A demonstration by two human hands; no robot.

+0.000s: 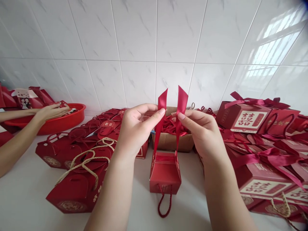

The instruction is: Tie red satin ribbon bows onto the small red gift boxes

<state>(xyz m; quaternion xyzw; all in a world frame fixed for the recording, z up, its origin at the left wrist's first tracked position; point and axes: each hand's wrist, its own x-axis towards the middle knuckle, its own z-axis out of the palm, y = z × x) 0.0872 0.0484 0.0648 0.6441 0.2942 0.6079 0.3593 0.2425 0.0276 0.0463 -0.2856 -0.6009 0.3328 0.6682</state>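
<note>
Your left hand (138, 128) pinches one tail of a magenta ribbon (183, 99) between thumb and forefinger, and your right hand (199, 128) pinches the other, thumb turned towards you. Both hands stand at the centre of the frame, level with each other, the slant-cut tips poking up above your thumbs. Holding them at matching height probably lets you compare the lengths and draws both tails taut. They run down to the far upper corners of a small red box (165, 175), just below centre, which sits on the desk (138, 199); that support likely spares you from gripping it. Its twisted cord loop (163, 216) lies towards you, out of the way of the ribbon.

Right behind, your hands partly hide a cardboard carton (185, 141) filled with more ribbons (170, 123), so there seems little room to push the box back. At the left, dark red boxes with rope handles (72, 192) crowd near your left forearm; at the right, a stack of ribboned boxes (258, 179) rises near your right one, so swinging your elbows wide could knock either. At the far left, a co-worker's hands (51, 113) work over a red basin (79, 115), well apart from yours. White wall tiles (137, 32) close off the back.
</note>
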